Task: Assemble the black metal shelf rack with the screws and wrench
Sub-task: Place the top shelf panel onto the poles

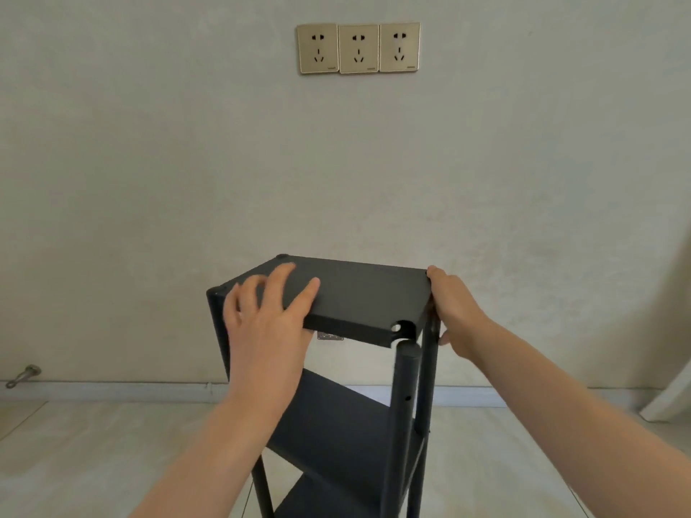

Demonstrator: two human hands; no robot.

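The black metal shelf rack stands upright on the floor before me. Its top shelf panel (362, 293) lies tilted on the posts; the near right corner notch hangs just above the round top of the near right post (405, 372), apart from it. My left hand (265, 315) rests on the left part of the panel with fingers spread, thumb under the front edge. My right hand (454, 312) grips the panel's right end, thumb on top and fingers round the far right post. A lower shelf (329, 416) shows below. No screws or wrench are in view.
A beige wall is close behind the rack, with three gold sockets (359, 48) high up. A metal doorstop (23, 375) sticks out at the baseboard on the left. A pale tiled floor (93, 454) spreads around the rack. Something white (669, 390) leans at the right edge.
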